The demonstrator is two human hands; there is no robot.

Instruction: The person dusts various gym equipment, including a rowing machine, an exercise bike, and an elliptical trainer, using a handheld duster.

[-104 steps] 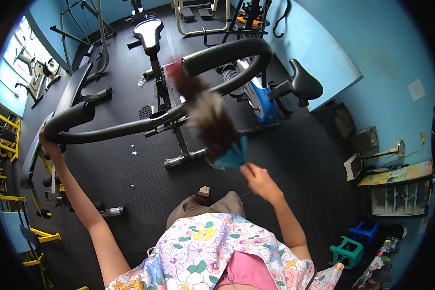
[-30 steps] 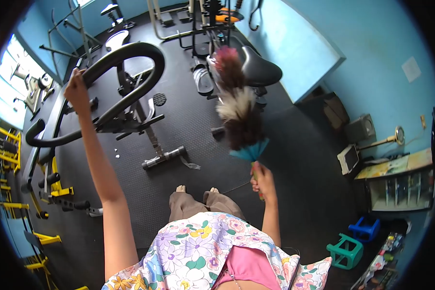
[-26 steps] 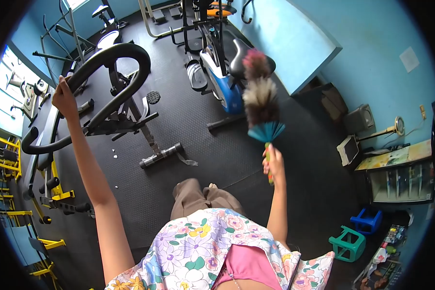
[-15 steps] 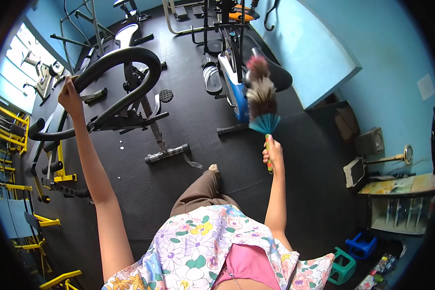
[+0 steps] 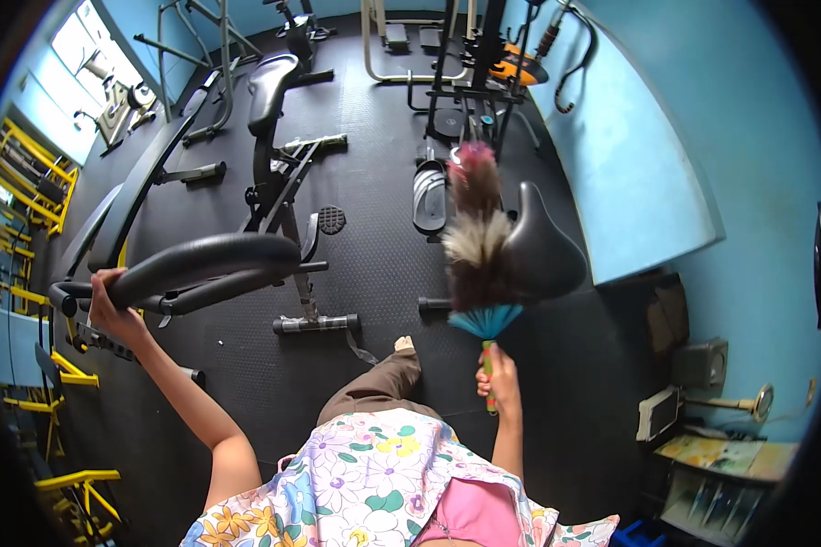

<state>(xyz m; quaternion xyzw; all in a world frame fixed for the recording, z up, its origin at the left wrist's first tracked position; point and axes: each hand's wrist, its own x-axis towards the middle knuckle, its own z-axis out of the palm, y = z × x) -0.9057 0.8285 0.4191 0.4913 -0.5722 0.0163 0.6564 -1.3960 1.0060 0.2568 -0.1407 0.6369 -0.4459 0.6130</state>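
Note:
My left hand, out to the left, is wrapped round the end of a black padded handlebar on an exercise bike. The bike's black saddle and a pedal show beyond the bar. In front of me, my right hand grips the green and orange handle of a feather duster. Blue bristles flare above the handle, then brown and cream feathers with a pinkish tip. The feathers overlap the left side of another machine's black seat in this view.
Yellow-framed gym equipment lines the left. More frames and a grey footplate stand ahead on black rubber flooring. A light blue ledge runs along the right wall. Farther down stand a speaker box and a glass-fronted cabinet.
The handlebar appears lower and flatter, with my left hand still on it. My right hand and the duster have come down and slightly left, and the view has tilted upward.

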